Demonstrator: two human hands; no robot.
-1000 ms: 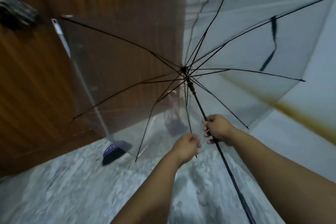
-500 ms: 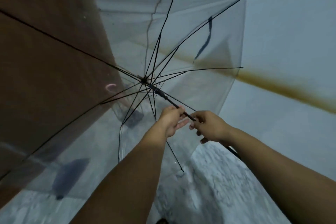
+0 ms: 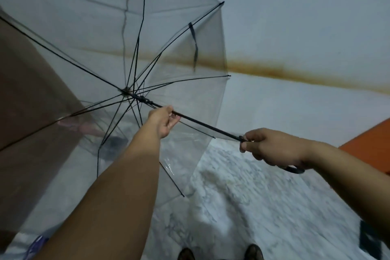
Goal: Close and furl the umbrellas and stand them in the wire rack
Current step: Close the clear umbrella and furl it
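A clear umbrella point(image 3: 173, 53) with black ribs is fully open, its canopy spread across the left and upper view. Its black shaft point(image 3: 206, 126) runs from the hub at centre down to the right. My left hand point(image 3: 163, 120) grips the shaft just below the runner point(image 3: 142, 99). My right hand point(image 3: 272, 146) holds the black curved handle point(image 3: 294, 169) at the shaft's lower end. A black closure strap point(image 3: 195, 48) hangs inside the canopy. The wire rack is out of sight.
A white wall with a brown stain band point(image 3: 295, 72) stands ahead. Marble floor point(image 3: 253, 207) lies below, my shoes point(image 3: 219, 253) at the bottom edge. A brown wooden surface point(image 3: 25, 91) is at left behind the canopy, an orange object point(image 3: 371, 150) at right.
My right hand slid down the shaft to the handle. My left hand took hold of the shaft near the runner. The umbrella swung left and up as the view turned right.
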